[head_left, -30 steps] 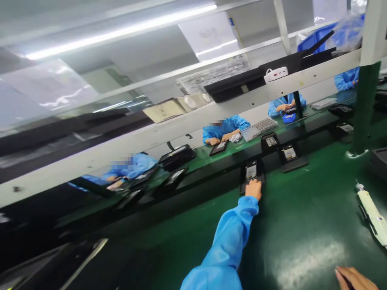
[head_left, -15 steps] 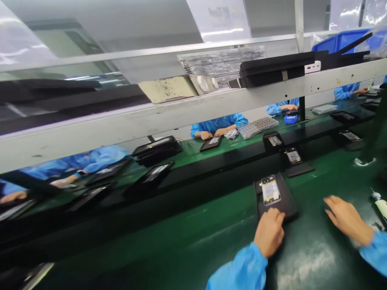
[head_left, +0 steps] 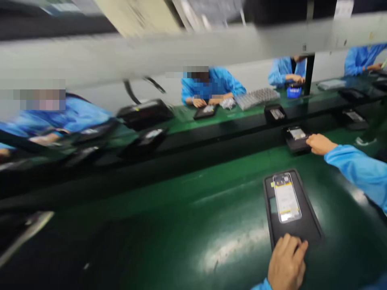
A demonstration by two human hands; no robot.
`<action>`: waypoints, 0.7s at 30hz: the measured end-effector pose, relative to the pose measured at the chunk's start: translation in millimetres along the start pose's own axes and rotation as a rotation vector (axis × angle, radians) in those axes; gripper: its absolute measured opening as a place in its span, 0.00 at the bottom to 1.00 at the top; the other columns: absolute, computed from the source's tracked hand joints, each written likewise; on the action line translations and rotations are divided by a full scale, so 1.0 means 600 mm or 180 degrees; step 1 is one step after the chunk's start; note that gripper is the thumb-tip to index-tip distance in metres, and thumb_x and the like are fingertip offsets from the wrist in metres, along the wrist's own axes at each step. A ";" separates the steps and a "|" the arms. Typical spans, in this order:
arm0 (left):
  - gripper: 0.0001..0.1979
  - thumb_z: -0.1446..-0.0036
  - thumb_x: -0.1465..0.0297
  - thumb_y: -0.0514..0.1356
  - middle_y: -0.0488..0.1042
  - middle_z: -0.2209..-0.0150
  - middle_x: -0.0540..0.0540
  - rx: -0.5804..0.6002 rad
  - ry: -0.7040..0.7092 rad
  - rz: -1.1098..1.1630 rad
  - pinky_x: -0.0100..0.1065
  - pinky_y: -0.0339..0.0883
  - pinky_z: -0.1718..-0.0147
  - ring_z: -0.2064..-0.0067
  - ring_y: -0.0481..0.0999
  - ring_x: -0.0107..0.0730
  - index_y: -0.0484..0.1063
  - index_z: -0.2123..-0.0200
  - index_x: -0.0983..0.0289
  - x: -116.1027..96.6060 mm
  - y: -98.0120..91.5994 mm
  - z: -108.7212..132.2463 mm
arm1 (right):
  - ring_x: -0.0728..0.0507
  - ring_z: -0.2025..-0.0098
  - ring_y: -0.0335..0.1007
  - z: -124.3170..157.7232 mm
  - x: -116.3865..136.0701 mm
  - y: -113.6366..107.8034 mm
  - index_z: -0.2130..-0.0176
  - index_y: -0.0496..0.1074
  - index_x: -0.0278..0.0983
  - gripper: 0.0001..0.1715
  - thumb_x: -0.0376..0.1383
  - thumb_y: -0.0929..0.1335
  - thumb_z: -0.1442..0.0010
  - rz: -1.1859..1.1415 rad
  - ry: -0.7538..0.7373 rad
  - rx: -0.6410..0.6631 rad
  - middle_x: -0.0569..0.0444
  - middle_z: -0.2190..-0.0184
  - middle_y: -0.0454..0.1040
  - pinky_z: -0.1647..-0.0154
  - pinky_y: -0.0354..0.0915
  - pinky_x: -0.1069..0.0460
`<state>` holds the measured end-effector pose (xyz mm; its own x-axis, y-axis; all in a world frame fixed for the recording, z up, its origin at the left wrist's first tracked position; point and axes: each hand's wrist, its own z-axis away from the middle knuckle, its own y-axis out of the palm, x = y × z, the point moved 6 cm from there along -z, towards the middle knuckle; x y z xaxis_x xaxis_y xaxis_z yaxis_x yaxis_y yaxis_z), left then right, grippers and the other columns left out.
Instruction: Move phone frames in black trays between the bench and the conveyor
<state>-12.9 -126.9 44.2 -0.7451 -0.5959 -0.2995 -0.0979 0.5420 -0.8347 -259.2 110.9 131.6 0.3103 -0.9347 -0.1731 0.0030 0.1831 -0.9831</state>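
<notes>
Your left hand (head_left: pixel 286 264) has its grip closed over the 6 o'clock end of the near tray (head_left: pixel 305 231), fingers folded down on the rim. The tray lies flat on the green tabletop (head_left: pixel 211 217), low in view at about 5 o'clock. The open phone frame (head_left: pixel 286 198) sits lengthwise in its recess. Judge the tray as light, stiff and apt to slide on that glossy surface. The frame looks thin and fragile, so hold the bare rim at the short ends, never the frame. Your right hand (head_left: pixel 319 144) reaches to 1 o'clock, fingertips at the 3 o'clock edge of the far tray (head_left: pixel 294 146). Motion blur hides whether that grip is closed or merely touching. That tray should handle the same way, by its rim.
</notes>
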 end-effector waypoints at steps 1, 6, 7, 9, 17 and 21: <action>0.21 0.52 0.82 0.57 0.76 0.64 0.52 0.0124 0.0043 0.0105 0.39 0.73 0.66 0.65 0.74 0.37 0.71 0.54 0.60 -0.003 -0.005 -0.006 | 0.37 0.54 0.67 0.025 -0.008 0.006 0.58 0.71 0.28 0.14 0.27 0.63 0.44 0.0000 -0.0050 0.0096 0.36 0.57 0.71 0.52 0.60 0.45; 0.19 0.48 0.82 0.54 0.75 0.64 0.55 0.0342 0.0094 0.0390 0.39 0.71 0.69 0.65 0.71 0.38 0.70 0.54 0.64 -0.001 -0.007 -0.018 | 0.40 0.61 0.64 0.242 -0.017 0.041 0.67 0.68 0.36 0.06 0.32 0.62 0.46 -0.0209 -0.0371 0.0108 0.46 0.65 0.68 0.60 0.56 0.47; 0.18 0.47 0.82 0.54 0.75 0.64 0.55 0.0276 0.0128 0.0461 0.38 0.71 0.69 0.65 0.70 0.37 0.70 0.54 0.64 -0.001 -0.011 -0.021 | 0.41 0.63 0.63 0.291 -0.008 0.049 0.68 0.67 0.37 0.05 0.32 0.62 0.46 -0.0334 -0.0408 0.0028 0.47 0.67 0.67 0.61 0.55 0.48; 0.17 0.46 0.83 0.55 0.74 0.65 0.55 0.0030 0.0145 0.0615 0.36 0.70 0.68 0.65 0.69 0.35 0.70 0.53 0.65 0.001 -0.028 -0.035 | 0.42 0.65 0.60 0.373 0.020 0.068 0.70 0.66 0.38 0.05 0.29 0.62 0.47 -0.0583 -0.0432 -0.0133 0.49 0.69 0.66 0.62 0.55 0.48; 0.18 0.44 0.85 0.55 0.71 0.66 0.57 -0.0470 0.0620 0.0682 0.33 0.69 0.64 0.63 0.69 0.33 0.69 0.51 0.68 -0.064 -0.081 -0.140 | 0.44 0.67 0.59 0.449 0.186 0.114 0.71 0.66 0.36 0.10 0.24 0.60 0.44 -0.1159 -0.0381 -0.0816 0.51 0.71 0.66 0.65 0.55 0.48; 0.21 0.45 0.84 0.55 0.74 0.64 0.59 -0.0279 0.1159 0.0472 0.35 0.72 0.66 0.64 0.71 0.36 0.67 0.48 0.68 -0.133 -0.021 -0.153 | 0.43 0.61 0.64 0.471 0.148 0.085 0.60 0.69 0.34 0.12 0.28 0.58 0.38 -0.1101 -0.0310 -0.1607 0.47 0.63 0.71 0.57 0.63 0.46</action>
<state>-12.5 -31.8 121.3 -0.9389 -0.2668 -0.2174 -0.0158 0.6642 -0.7474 37.4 123.4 83.1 0.4570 -0.8778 0.1436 -0.3237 -0.3145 -0.8923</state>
